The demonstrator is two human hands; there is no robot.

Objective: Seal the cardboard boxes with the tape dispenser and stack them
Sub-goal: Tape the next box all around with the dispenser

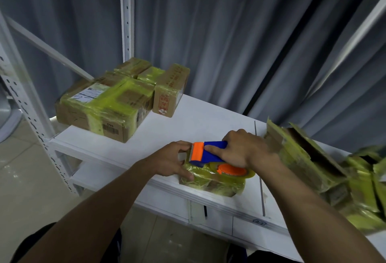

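Cardboard boxes [100,116] lie in three places on the white counter [208,120], and all of them show yellowish tape. Behind everything hangs a grey curtain [229,33] in long folds. A white metal rack [126,12] with punched holes rises at the back left of the counter.

At the right edge of the counter there is a loose pile of opened boxes [334,179]. Their flaps stand up and the tape on them is wrinkled. At the far left corner sits a sealed group [129,95] of flat boxes pressed together. One narrow box [170,91] with red print stands upright just beside them.

Near the front edge, between both arms, lies the small box [213,183], fully covered with glossy tape. The left grip [169,160] grasps its left end, with the fingers curled over the top and the thumb on the near side. The right grip [242,150] is clenched round the handle of the tape dispenser [208,152], and the index finger lies stretched along the blue body. The dispenser rests on top of the small box, with its orange head toward the left grip. Its tape roll [234,170], clear on an orange hub, sits below the right wrist.
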